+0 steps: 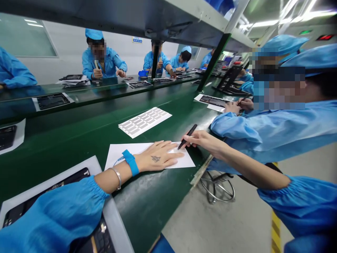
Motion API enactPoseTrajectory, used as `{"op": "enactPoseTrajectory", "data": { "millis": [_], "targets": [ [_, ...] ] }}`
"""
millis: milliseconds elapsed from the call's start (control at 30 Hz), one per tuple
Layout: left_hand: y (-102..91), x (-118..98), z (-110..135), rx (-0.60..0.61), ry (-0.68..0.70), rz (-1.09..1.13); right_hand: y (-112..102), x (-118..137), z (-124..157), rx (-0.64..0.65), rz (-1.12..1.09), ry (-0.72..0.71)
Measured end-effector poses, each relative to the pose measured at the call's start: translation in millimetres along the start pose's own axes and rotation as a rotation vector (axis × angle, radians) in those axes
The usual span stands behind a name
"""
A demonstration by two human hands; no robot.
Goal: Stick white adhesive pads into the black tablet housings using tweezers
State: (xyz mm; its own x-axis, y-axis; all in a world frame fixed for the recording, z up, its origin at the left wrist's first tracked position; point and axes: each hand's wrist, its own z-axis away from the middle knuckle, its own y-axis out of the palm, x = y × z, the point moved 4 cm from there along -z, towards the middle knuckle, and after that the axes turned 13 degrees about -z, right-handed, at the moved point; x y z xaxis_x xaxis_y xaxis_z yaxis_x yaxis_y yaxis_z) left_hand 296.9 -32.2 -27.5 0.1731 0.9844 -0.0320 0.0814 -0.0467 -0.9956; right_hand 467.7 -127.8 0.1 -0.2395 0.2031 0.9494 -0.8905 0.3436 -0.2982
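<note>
My left hand (158,156) lies flat with its fingers spread, pressing on a white sheet of paper (119,149) on the green bench. A blue wrist strap (130,163) and a silver bangle (117,178) circle that wrist. In my right hand (198,138) is a pair of black tweezers (187,137), held like a pen, its tip pointing down at the sheet just beyond my left fingertips. Behind both hands lies a sheet of grey labels (144,122). Under my left sleeve, an opened black device (76,175) sits in a pale tray (118,225), partly covered.
A co-worker's blue sleeve (237,126) is close on my right. More black device panels on paper (52,101) line the bench and the strip behind it. A dark post (214,63) supports the overhead shelf (126,17). The bench's front edge (201,170) runs diagonally beside a stool (218,188).
</note>
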Motion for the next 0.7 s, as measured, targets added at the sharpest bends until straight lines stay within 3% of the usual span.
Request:
{"op": "enactPoseTrajectory", "data": {
  "millis": [233, 433, 700],
  "targets": [
    [3.5, 0.4, -1.2, -0.038, 0.025, -0.008, -8.1, -3.2, -0.5, -0.009, -0.032, 0.074],
    [6.2, 1.8, -1.3, -0.066, 0.023, -0.003, 0.5, 5.8, 0.0, 0.039, 0.015, 0.063],
    [-3.8, -1.9, 0.2, -0.023, 0.005, -0.063, -1.7, -0.4, 6.7, -0.092, -0.052, 0.012]
  ]
}}
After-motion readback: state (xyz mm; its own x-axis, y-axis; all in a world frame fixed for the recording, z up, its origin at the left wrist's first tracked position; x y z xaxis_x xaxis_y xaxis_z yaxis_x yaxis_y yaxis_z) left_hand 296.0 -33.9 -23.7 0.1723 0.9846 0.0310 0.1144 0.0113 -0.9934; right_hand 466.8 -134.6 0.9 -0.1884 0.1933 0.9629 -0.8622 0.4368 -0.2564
